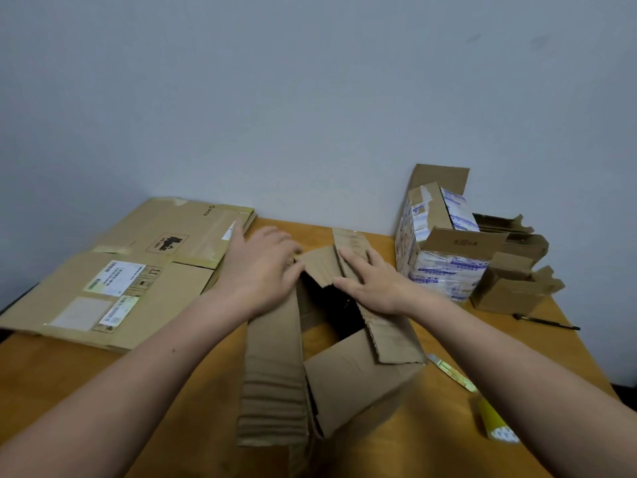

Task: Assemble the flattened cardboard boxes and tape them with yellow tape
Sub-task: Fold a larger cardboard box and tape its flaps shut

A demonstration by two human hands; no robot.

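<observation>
Both your hands are on the half-built cardboard box mid-table, set apart. Your right hand lies flat, fingers spread, pressing the right flap. Your left hand sits on the left flap, fingers bent and too blurry to tell if they grip. The yellow tape roll sits near right, flattened boxes far left, and a pen right.

It looks like a plain office or packing room: a bare grey-blue wall, a wooden desk pushed into its corner, flattened cardboard boxes bearing shipping labels, opened cartons, a pen and a roll of yellow tape.
</observation>
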